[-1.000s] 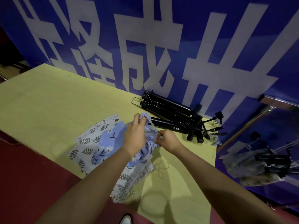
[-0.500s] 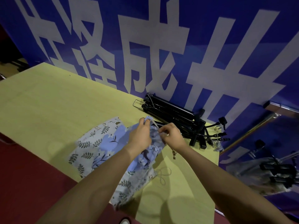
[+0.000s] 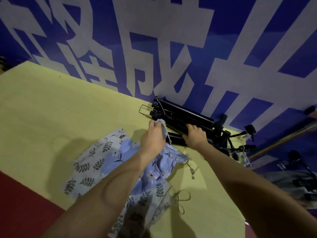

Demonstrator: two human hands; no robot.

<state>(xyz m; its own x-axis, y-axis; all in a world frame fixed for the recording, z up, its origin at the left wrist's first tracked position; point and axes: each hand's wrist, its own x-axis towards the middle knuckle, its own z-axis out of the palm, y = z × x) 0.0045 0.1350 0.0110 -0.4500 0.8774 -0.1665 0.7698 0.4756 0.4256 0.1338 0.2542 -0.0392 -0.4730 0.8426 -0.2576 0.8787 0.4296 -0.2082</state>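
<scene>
Two hands at the far edge of the worktop (image 3: pixel 51 109), one bunching a floral bag (image 3: pixel 106 162), one on the folded black stands (image 3: pixel 185 115).
From my remote seat, the left hand (image 3: pixel 152 140) pinches the bag's gathered mouth, and the cloth trails over the near edge. The right hand (image 3: pixel 195 134) curls round a stand tube by the wall. I judge that the narrow mouth could snag a stand, the loose drawstring (image 3: pixel 181 200) could tangle, or the overhanging cloth could slide off.
</scene>
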